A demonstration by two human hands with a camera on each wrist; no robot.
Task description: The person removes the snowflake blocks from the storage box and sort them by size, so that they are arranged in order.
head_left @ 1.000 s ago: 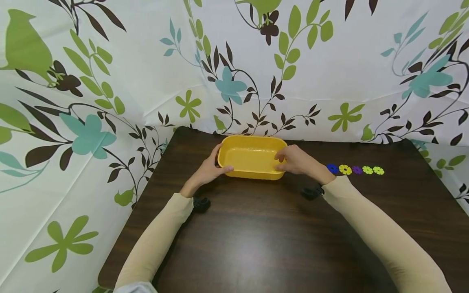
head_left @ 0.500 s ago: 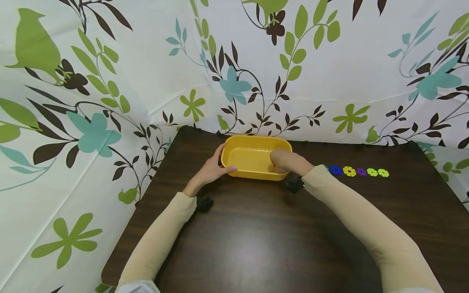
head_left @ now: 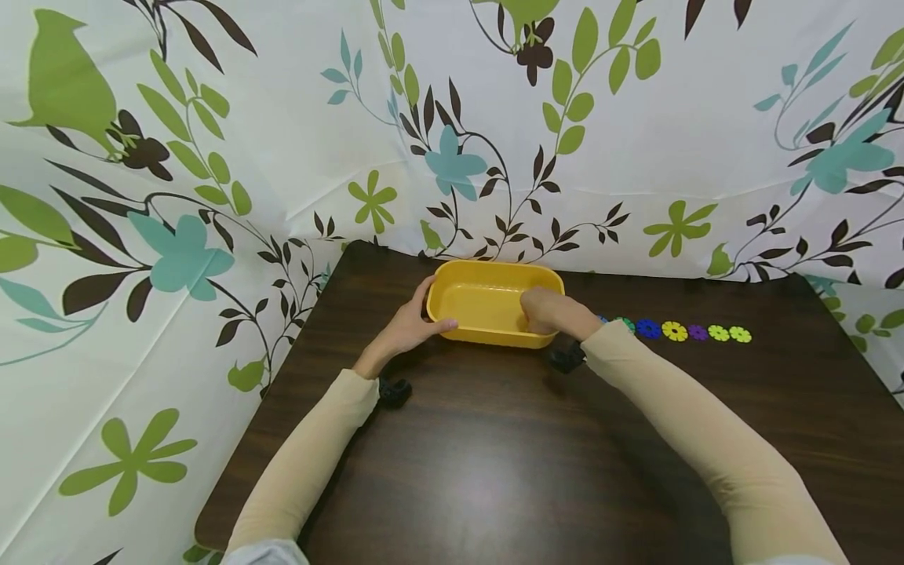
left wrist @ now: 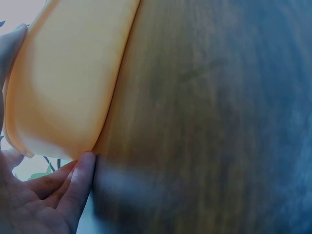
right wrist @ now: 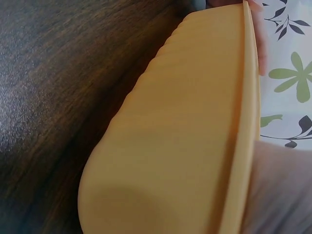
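Note:
A yellow plastic tub (head_left: 480, 310) stands near the table's back edge. My left hand (head_left: 408, 326) grips its left end, thumb over the front rim and fingers round the outer side. In the left wrist view, fingertips (left wrist: 86, 163) touch the lower part of the tub's wall (left wrist: 73, 78). My right hand (head_left: 554, 312) reaches down inside the tub's right end. Its fingers are hidden in the head view, and the right wrist view mostly shows the tub's outer wall (right wrist: 170, 122), so anything between them cannot be seen.
Several flower-shaped discs, among them a blue disc (head_left: 648, 329), a yellow disc (head_left: 674, 331) and a purple disc (head_left: 698, 333), lie in a row right of the tub, partly behind the right wrist. The dark wooden table (head_left: 459, 471) meets a patterned cloth (head_left: 282, 157) behind.
My right hand has moved left and deeper into the tub, its fingers dropping out of sight. More discs show behind the wrist. The left hand keeps its grip on the tub.

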